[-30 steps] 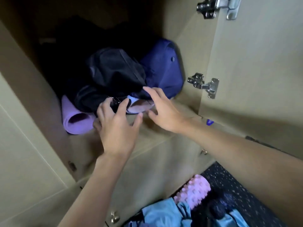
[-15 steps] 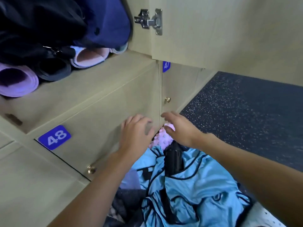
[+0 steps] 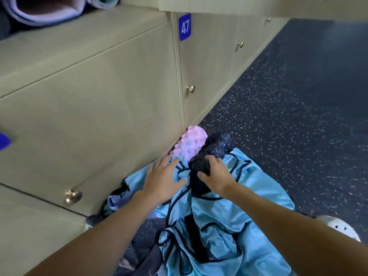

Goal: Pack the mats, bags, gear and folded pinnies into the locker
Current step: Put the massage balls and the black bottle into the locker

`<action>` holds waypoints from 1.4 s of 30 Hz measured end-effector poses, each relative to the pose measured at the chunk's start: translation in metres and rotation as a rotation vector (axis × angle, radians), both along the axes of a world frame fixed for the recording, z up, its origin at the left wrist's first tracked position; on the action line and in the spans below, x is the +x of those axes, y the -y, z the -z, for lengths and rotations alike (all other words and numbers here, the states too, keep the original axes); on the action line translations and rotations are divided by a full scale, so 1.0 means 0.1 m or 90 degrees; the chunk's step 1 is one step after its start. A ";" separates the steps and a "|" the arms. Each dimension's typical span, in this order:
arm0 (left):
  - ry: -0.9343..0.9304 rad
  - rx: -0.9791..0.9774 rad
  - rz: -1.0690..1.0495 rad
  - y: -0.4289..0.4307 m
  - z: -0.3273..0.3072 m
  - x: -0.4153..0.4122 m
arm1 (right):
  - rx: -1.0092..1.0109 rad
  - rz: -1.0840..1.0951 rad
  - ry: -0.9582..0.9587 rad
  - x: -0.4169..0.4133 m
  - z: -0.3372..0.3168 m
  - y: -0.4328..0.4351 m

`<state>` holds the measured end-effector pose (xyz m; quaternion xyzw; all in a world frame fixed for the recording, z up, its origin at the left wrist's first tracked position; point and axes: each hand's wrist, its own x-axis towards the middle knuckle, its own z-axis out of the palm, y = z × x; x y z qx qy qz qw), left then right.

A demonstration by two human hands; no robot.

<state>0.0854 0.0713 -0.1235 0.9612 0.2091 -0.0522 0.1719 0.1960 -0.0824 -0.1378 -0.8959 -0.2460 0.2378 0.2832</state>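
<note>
right hand (image 3: 217,176) wraps fingers and thumb round a black item (image 3: 200,168) on the pinnies (image 3: 229,216), looks set to lift it, though i can't tell what it is. left hand (image 3: 163,178) lies flat, fingers spread, pressing the pinnies just beside the pink roller (image 3: 189,144), likely pinning the cloth down. the pile's on the floor (image 3: 298,96) against the locker fronts (image 3: 99,96). mats (image 3: 39,10) sit in the open locker, far left.

Head view, close, looks down at floor (image 3: 288,116) beside lockers (image 3: 99,96).
</note>
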 end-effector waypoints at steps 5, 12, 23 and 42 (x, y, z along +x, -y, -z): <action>0.043 -0.063 0.032 0.18 0.22 0.66 | 0.029 0.122 0.019 0.48 0.29 -0.12; -0.020 -0.020 0.059 0.21 0.51 1.01 | 0.036 0.206 -0.049 1.00 0.64 -0.17; -0.006 -0.077 0.059 0.16 0.44 0.94 | 0.165 0.235 -0.038 1.08 0.45 -0.11; 0.553 -0.106 0.059 -0.46 -2.93 0.20 | 0.565 -0.091 -0.147 0.23 -3.16 -0.73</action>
